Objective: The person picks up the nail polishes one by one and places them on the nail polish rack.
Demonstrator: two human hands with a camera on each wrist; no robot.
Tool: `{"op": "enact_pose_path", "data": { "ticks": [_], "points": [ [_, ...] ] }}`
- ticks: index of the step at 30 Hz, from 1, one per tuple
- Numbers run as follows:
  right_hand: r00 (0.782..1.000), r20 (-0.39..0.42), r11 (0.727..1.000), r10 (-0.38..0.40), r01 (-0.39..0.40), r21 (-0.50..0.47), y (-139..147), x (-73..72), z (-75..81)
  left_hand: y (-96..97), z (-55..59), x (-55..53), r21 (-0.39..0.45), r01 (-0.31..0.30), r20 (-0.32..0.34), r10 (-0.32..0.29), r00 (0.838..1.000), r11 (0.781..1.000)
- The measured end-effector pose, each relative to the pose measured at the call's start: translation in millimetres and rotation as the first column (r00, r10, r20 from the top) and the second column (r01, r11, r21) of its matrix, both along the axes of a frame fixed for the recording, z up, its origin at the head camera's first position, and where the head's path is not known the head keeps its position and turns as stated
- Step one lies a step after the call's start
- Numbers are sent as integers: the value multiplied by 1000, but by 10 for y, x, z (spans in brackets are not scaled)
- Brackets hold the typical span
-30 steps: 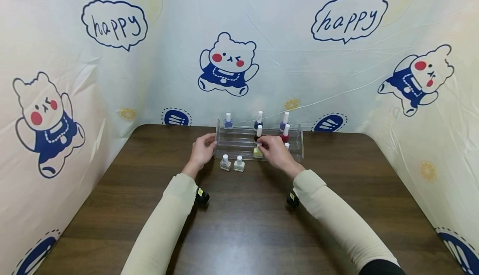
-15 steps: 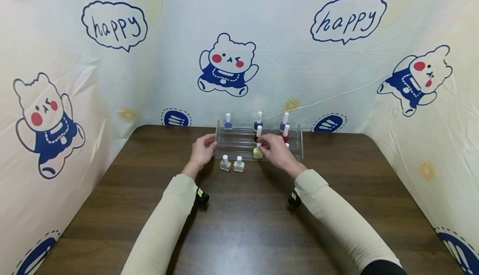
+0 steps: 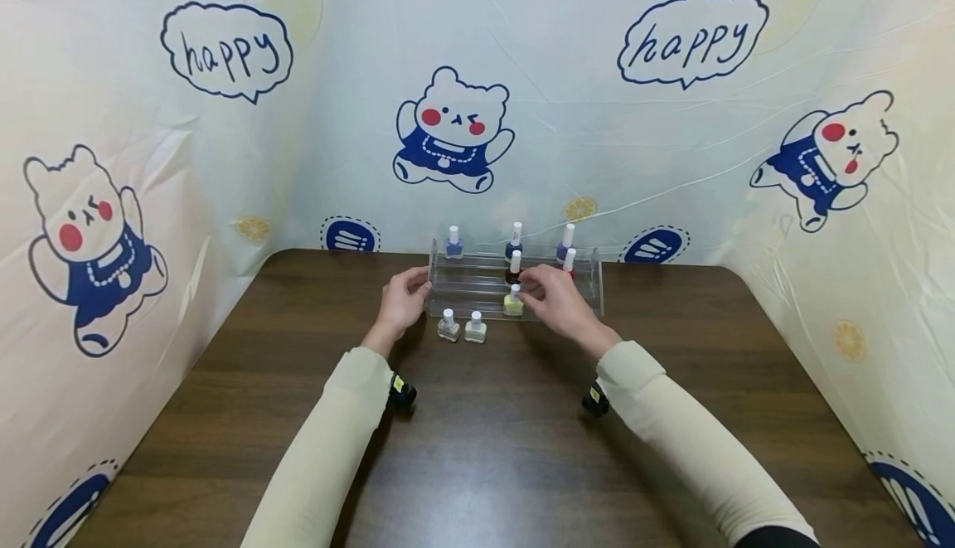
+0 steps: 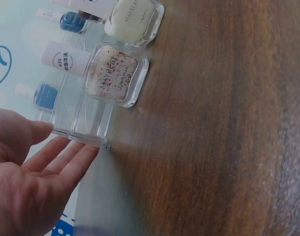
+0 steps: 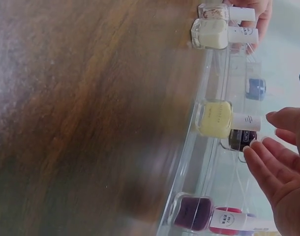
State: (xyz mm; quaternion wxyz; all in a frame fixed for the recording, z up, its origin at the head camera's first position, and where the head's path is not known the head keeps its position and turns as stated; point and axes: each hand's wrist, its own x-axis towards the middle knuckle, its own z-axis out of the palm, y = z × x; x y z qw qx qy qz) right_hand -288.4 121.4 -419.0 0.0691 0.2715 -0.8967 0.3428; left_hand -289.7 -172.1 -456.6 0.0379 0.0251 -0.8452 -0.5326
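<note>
A clear stepped display rack (image 3: 473,288) stands at the back of the table. On its lowest step is a yellow nail polish bottle (image 3: 512,306), upright with a white cap. My right hand (image 3: 558,298) is just right of that bottle; in the right wrist view its thumb and fingers are apart near the cap, holding nothing. My left hand (image 3: 403,303) touches the rack's left end panel with thumb and extended fingertips. In front of the rack's left half stand two bottles: a speckled nail polish (image 4: 115,74) and an off-white one (image 3: 475,332).
Behind, the top step carries blue (image 3: 453,248), dark blue (image 3: 513,249) and purple (image 3: 563,254) polishes. The middle step has a dark bottle (image 5: 242,139) and a red one. A dark purple bottle (image 5: 193,213) sits low at the right. A printed curtain (image 3: 455,26) closes the back.
My right hand has let go of the yellow nail polish bottle's cap and drawn slightly right. The bottle stays on the lowest step. My left hand keeps its place at the rack.
</note>
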Motion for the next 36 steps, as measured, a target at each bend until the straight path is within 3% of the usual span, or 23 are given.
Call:
{"op": "enact_pose_path", "data": {
  "ticks": [8,24,36],
  "points": [
    [1000,1,999,9,-9,-35,-28,61,4,-3,0,0,11,-2,-10,2,1000,1000],
    [995,29,991,99,-96,-97,-225,162,-26,6,-7,2,-2,-5,2,5,1000,1000],
    [983,101,978,156,-139,-159,-428,228,-93,1,-8,-3,1,-5,-12,5,1000,1000]
  ]
}}
